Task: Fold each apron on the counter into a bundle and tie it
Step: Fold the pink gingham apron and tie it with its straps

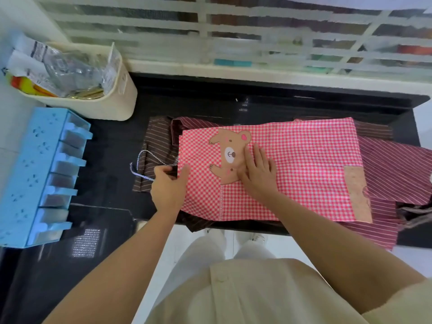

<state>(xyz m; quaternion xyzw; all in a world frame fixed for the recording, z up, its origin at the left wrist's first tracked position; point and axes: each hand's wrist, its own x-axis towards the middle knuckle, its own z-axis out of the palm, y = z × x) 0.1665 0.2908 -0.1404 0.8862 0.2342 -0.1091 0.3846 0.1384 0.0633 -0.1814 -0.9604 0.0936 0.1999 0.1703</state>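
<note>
Pink checked apron (304, 164) lay spread flat on the black counter (233, 101), near the front edge. It sat on top of two other aprons: a brown striped apron (156, 139) sticking out at its left, and a maroon striped apron (392, 164) sticking out at its right and hanging past the counter's front edge. A bear patch (230, 155) faced up on the left part of the pink one, and a tan pocket (356, 192) sat on its right part.

Left hand (168, 185) was at the pink apron's left edge, with the thumb on top of the check cloth and the fingers curled in beside and under the edge, pinching it. A blue-and-white twisted cord (145, 157) looped over the brown stripes just left of that hand and ran in toward the fingers (couldn't tell whether the cord was in the pinch too).

Right hand (259, 174) lay palm down on the pink apron, fingers straight and slightly spread, pressing flat. Its fingertips touched the right side of the bear patch, and it held nothing.

On the left side, a cream basket (117, 99) stuffed with plastic packets stood at the back of the counter, well apart from the aprons. A light blue rack (30, 174) with a row of compartments stood in front of it. A white window grille (233, 31) ran behind the counter.
</note>
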